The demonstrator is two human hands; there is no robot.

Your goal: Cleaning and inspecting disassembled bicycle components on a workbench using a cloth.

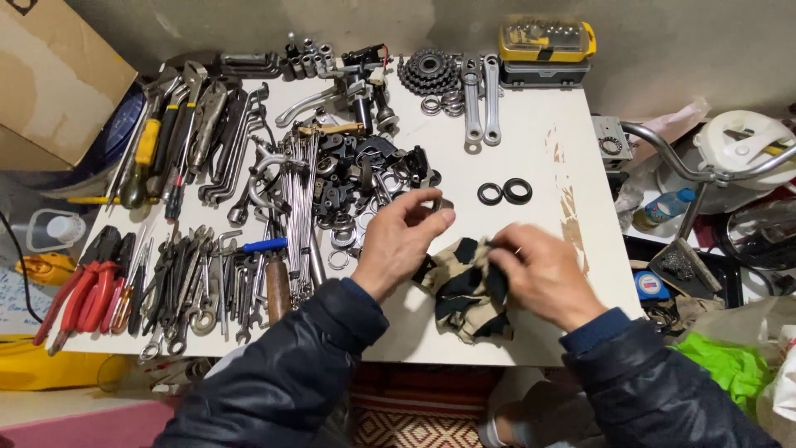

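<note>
My left hand hovers over the white table, its fingertips pinched on a small dark metal ring beside a heap of black bike parts. My right hand presses and grips a beige rag with black stains lying on the table near the front edge. Two black rubber rings lie just beyond the rag, apart from both hands.
Wrenches, red-handled pliers and screwdrivers cover the table's left half. A cog cluster and two crank arms lie at the back, with a yellow bit case behind. A handlebar and clutter stand at the right.
</note>
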